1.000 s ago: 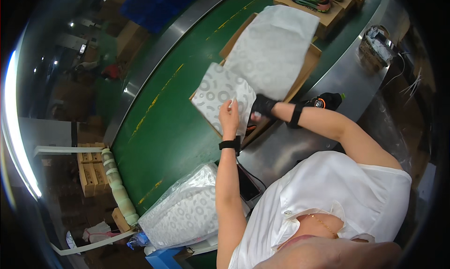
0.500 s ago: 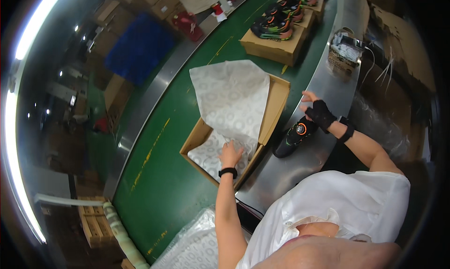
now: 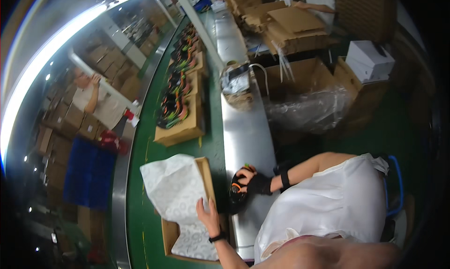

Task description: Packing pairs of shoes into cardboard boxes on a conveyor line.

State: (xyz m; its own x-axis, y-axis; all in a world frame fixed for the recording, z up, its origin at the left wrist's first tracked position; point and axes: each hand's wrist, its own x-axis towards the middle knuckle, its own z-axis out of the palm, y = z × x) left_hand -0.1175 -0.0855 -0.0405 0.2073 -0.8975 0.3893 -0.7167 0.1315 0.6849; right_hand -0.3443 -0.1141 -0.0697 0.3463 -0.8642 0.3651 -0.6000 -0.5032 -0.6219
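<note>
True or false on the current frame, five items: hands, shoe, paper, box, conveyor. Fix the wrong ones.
1. The right hand is on a black shoe. True.
2. The left hand wears a fingerless glove. False: the dark glove is on the right hand; the left has only a wristband.
3. Patterned white paper extends past the edge of the open box. True.
4. The shoe under the right hand is inside that box. False: it is on the metal ledge beside it.
5. More shoes stand on cartons along the green conveyor. True.
</note>
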